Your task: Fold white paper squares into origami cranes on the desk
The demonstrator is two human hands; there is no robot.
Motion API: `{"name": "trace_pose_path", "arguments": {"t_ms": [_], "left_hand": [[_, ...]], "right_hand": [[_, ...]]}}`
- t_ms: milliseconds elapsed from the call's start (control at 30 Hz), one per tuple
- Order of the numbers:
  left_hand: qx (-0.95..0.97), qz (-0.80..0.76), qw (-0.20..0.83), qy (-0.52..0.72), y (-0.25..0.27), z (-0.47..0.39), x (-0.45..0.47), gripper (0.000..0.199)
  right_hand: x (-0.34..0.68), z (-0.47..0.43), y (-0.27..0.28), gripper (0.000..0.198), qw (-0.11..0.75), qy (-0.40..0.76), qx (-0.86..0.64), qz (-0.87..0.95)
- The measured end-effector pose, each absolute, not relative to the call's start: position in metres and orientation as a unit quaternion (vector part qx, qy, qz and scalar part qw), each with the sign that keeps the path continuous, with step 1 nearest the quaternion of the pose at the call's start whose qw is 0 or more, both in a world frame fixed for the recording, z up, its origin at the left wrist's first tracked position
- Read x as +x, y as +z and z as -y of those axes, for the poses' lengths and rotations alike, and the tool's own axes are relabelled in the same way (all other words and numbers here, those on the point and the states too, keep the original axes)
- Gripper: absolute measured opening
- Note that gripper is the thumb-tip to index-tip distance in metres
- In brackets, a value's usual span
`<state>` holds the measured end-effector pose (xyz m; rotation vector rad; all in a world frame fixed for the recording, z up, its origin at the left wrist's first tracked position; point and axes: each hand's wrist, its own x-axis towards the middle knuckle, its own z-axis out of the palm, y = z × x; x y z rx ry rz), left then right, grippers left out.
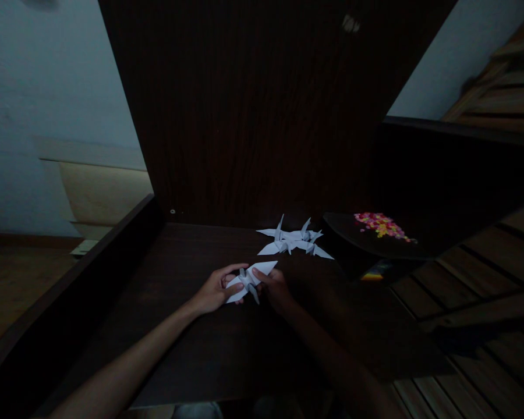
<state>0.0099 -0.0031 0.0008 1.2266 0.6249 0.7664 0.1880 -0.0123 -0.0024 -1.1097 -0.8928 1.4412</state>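
A white folded paper crane [262,269] is held between my two hands above the dark tabletop. My left hand [216,291] grips its left wing, with the thumb on top near the middle fold. On the other side, my right hand [276,288] pinches the right wing, thumb pressed on the paper and fingers partly hidden beneath. One narrow point of the crane sticks down between the hands. Just beyond them, several finished-looking white paper cranes [291,235] lie close together on the table, their wings spread and overlapping.
A dark wooden desk [187,244] has a raised left side [82,279] and a tall back panel [262,116]. Right of the cranes, a dark box-like object [340,233] bears a pink and yellow flower-like cluster [382,226]. Wooden slats [480,314] lie at the right.
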Motion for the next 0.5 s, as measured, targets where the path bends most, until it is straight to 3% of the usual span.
{"name": "trace_pose_path", "arguments": {"t_ms": [500], "left_hand": [[0.562,-0.284,0.704,0.328,0.011,0.004,0.0084,0.063]], "right_hand": [[0.1906,0.0124,0.0027,0.034,0.521,0.589,-0.484,0.383]]}}
